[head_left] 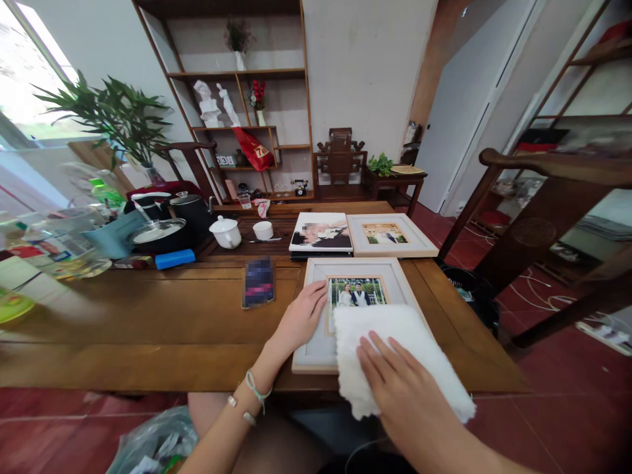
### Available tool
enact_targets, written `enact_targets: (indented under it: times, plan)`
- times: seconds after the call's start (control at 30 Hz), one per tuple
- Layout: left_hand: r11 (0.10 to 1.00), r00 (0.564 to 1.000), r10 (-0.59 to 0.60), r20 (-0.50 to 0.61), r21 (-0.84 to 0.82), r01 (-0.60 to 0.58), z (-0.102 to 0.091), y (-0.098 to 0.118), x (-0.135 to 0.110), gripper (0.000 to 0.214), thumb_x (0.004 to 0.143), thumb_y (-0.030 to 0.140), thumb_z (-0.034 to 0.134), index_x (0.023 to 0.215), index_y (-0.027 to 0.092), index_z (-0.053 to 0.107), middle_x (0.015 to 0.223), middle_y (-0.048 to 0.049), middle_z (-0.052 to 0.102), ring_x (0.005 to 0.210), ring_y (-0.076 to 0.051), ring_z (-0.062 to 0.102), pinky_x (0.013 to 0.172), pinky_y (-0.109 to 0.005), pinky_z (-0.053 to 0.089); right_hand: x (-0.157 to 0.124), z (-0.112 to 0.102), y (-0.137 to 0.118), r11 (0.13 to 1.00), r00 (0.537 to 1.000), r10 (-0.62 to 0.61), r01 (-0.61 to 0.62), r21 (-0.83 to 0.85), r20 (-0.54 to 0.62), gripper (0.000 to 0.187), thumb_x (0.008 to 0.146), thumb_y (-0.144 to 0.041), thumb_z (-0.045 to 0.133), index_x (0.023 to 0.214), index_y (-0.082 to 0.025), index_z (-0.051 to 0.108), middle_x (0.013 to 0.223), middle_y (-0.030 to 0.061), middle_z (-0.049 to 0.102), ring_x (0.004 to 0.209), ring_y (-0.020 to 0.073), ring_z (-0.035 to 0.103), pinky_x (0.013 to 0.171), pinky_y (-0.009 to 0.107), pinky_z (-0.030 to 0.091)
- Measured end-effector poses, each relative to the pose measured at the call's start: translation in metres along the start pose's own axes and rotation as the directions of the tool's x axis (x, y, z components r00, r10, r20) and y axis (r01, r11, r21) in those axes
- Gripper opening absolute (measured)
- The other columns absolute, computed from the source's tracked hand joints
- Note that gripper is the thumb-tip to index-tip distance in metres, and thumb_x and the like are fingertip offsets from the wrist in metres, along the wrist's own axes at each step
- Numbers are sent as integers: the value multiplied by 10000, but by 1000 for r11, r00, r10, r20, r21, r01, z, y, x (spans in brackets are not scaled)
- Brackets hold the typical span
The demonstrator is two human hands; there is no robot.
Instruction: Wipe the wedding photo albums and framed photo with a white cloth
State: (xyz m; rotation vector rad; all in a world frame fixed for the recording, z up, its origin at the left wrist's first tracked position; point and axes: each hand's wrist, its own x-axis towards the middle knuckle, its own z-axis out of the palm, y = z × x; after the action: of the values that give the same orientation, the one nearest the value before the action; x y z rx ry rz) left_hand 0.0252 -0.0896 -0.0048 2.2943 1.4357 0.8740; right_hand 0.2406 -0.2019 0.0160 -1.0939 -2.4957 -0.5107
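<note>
A picture frame with a pale wide border and a photo of two people lies face up at the table's front edge. My left hand rests on its left side, fingers stretched out over the border. With my right hand I hold a white cloth against the lower right of the frame, fingers spread on top; the thumb is hidden. The cloth covers the photo's lower part and hangs past the table edge.
Behind lie another framed photo and a photo book. A phone lies to the left. Farther off stand a white lidded cup, a small white bowl, a blue box and a dark kettle. A wooden chair stands right.
</note>
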Motion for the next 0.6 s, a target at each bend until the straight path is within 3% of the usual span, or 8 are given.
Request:
enact_targets:
  times: [0.17,0.3,0.37,0.5,0.6]
  plan:
    - [999,1000,-22,9,40,22,-1,4,0,381,988,316,349,1276,204,572,1395,-65,530,1305,-215,476,1122,-409,386,-27,-18,44,997,992,18,-27,66,122,673,603,-34,452,1253,-130,599,1301,113,603,1254,286,504,990,472,472]
    - [998,999,-33,22,52,32,-2,5,0,388,985,314,357,1292,186,558,1402,-75,520,1315,-214,463,1134,-402,369,-28,-24,73,951,967,-89,12,308,237,813,627,-2,448,1419,-181,432,1446,75,459,1370,239,350,1125,484,316]
    - [998,999,-31,27,54,30,-2,6,0,392,986,317,356,1296,184,555,1404,-76,518,1320,-214,457,1136,-400,365,-26,-24,88,907,960,-126,9,421,251,795,696,0,457,1453,-226,375,1472,56,421,1377,208,335,1157,479,243]
    - [999,999,-27,27,48,25,-2,5,0,395,987,327,347,1294,191,556,1405,-80,517,1317,-222,461,1130,-412,372,-26,-21,119,841,983,-114,17,541,145,602,845,-74,462,1412,-274,445,1422,37,490,1327,214,419,1142,470,282]
    - [999,999,-18,29,42,16,-1,3,0,395,988,338,344,1292,202,557,1409,-76,513,1318,-228,460,1126,-421,376,-22,-19,142,846,995,79,-38,532,-53,547,884,-154,467,1417,-278,439,1391,40,528,1262,233,502,1074,434,407]
